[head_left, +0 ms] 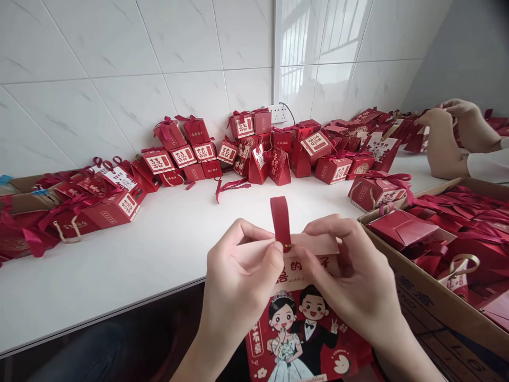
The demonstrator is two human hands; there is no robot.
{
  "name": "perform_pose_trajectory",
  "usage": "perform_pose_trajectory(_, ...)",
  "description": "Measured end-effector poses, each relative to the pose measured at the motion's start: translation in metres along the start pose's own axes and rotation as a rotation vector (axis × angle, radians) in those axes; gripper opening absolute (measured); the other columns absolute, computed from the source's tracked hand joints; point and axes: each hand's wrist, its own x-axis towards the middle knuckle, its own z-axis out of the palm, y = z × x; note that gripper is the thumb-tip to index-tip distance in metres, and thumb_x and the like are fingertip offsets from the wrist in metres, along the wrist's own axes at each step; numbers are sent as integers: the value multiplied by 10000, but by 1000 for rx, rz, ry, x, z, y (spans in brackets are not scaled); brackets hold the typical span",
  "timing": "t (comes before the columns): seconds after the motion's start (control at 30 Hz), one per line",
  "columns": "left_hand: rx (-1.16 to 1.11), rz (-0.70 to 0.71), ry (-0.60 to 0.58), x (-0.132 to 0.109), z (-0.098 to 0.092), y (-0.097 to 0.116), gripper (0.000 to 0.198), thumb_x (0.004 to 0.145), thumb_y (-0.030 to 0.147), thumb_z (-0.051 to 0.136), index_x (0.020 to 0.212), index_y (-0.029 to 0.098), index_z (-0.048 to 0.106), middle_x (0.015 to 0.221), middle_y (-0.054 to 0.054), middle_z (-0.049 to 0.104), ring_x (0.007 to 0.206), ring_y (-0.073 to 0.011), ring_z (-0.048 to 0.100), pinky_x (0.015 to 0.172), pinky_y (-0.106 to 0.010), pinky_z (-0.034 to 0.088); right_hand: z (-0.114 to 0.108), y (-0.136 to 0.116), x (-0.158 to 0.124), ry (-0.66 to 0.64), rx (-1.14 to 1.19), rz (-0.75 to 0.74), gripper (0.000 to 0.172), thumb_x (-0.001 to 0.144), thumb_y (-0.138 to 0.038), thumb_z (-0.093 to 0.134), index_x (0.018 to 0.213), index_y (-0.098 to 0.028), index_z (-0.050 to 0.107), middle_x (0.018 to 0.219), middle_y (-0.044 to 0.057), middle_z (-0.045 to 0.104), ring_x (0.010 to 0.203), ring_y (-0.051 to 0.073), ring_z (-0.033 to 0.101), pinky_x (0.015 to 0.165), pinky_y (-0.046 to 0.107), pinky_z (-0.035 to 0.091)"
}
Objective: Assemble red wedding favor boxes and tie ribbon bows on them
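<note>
Both hands hold a red gift bag (294, 329) with a cartoon bride and groom on its front, hanging just off the table's front edge. My left hand (242, 276) pinches the left part of the bag's pale top flap. On the right part of that flap, my right hand (350, 270) has its fingers closed, its thumb in front. Between the two hands a dark red ribbon loop (281, 217) stands upright from the middle of the flap, with a small gold bit at its base. The lower end of the bag runs out of view.
Red candy boxes (184, 156) are stacked along the tiled wall. A cardboard carton (433, 318) full of red boxes stands at the right, another open carton (24, 183) at the far left. Another person's arms (449, 138) reach in at the right back.
</note>
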Motion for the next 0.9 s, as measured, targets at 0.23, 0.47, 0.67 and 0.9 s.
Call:
perform_pose_trajectory(0.23, 35, 64, 25, 1, 0, -4, 167, 737, 319, 647, 683, 199, 544, 609, 20, 582, 479, -89, 511, 378, -175, 361, -3, -7, 3, -99, 49, 165, 40, 865, -224, 546, 888, -213, 578, 776, 1, 607, 599, 105, 548, 495, 206, 431)
perform_pose_trajectory(0.47, -17, 49, -53, 1, 2, -7, 129, 754, 285, 628, 719, 197, 541, 629, 16, 596, 531, -108, 555, 419, -176, 389, -6, -1, 11, -214, 288, 314, 140, 846, -318, 591, 923, -203, 608, 759, -7, 653, 589, 98, 601, 469, 161, 455)
perform_pose_trajectory(0.67, -66, -32, -185, 1, 6, -13, 117, 782, 274, 605, 766, 196, 520, 582, 53, 517, 437, -55, 416, 402, -160, 334, -1, 8, 28, -155, 389, 313, 193, 787, -372, 673, 800, -180, 674, 735, 19, 688, 602, 125, 649, 494, 178, 500)
perform_pose_trajectory(0.9, -155, -80, -363, 12, -13, -24, 290, 821, 462, 561, 864, 175, 579, 725, -17, 629, 610, -119, 573, 537, -197, 443, -4, 11, 41, -345, 470, 311, 182, 800, -341, 674, 779, -168, 619, 700, 5, 661, 631, 113, 631, 556, 180, 497)
